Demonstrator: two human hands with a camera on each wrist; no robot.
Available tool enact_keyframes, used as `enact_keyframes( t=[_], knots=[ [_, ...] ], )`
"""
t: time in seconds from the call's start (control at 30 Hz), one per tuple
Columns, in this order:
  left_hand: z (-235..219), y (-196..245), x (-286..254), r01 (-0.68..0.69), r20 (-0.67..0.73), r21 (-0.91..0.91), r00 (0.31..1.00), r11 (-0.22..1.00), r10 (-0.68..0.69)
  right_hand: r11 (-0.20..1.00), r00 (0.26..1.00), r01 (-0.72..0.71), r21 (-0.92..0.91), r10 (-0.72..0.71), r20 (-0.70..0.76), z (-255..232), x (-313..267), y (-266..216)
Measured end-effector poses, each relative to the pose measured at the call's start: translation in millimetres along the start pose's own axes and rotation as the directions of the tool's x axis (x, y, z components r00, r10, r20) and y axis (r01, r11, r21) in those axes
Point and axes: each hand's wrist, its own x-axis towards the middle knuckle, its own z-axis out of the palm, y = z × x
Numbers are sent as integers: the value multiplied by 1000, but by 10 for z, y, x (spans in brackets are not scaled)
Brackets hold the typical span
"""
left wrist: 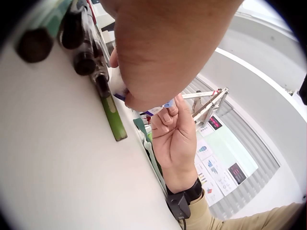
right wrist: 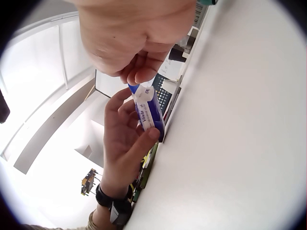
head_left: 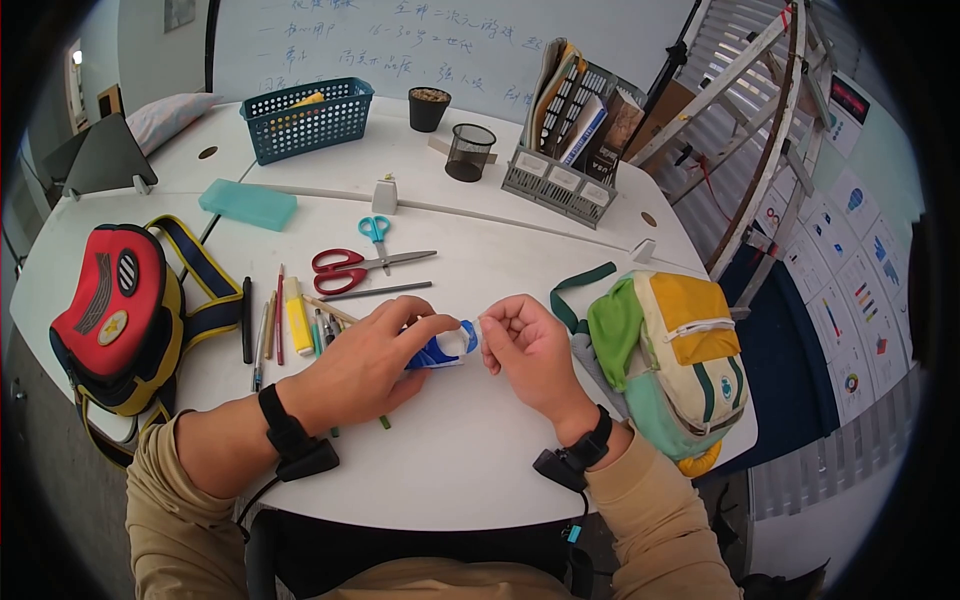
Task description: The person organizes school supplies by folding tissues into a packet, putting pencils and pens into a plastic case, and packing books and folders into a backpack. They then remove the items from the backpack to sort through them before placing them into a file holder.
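Observation:
A small blue-and-white tissue pack (right wrist: 147, 111) with "Vinda" lettering is held up over the table's front half. My left hand (head_left: 365, 355) grips it from the side, thumb on one face and fingers round the other, as the right wrist view shows. At the pack's far end my right hand (head_left: 525, 350) pinches the blue flap (head_left: 469, 337) between thumb and curled fingers. Under and beyond the left hand lie several pens and pencils, among them a yellow highlighter (head_left: 298, 315) and a green pencil end (left wrist: 113, 120).
Red scissors (head_left: 340, 270) and blue scissors (head_left: 375, 230) lie beyond the hands. A red school bag (head_left: 110, 310) stands left, a green-yellow backpack (head_left: 670, 350) right. Farther back are a teal pencil case (head_left: 248, 204), a blue basket (head_left: 305, 125), a mesh cup (head_left: 469, 155) and a file rack (head_left: 560, 185).

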Motion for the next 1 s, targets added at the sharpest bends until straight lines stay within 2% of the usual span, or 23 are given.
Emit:
enact_keyframes(
  t=[0.3, 0.5, 0.6, 0.8, 0.9, 1.0],
  knots=[
    [38, -37, -9, -87, 17, 115, 996, 989, 86, 985, 984, 171, -30, -172, -42, 54, -43, 9],
    [88, -56, -16, -90, 35, 170, 996, 981, 85, 988, 986, 153, -17, -154, -56, 40, -23, 20],
    [62, -25, 3, -62, 10, 93, 998, 994, 61, 993, 989, 114, -35, -117, -89, 53, -24, -8],
    [40, -34, -5, -59, 19, 74, 998, 996, 58, 990, 987, 138, -41, -141, -79, 39, -16, 5],
    [47, -47, -14, -30, 10, 14, 999, 999, 30, 992, 988, 122, -34, -125, -91, 44, -9, 21],
    [27, -36, -7, -23, 5, 35, 1000, 999, 23, 996, 991, 84, -13, -85, -101, 64, -9, -3]
  ],
)
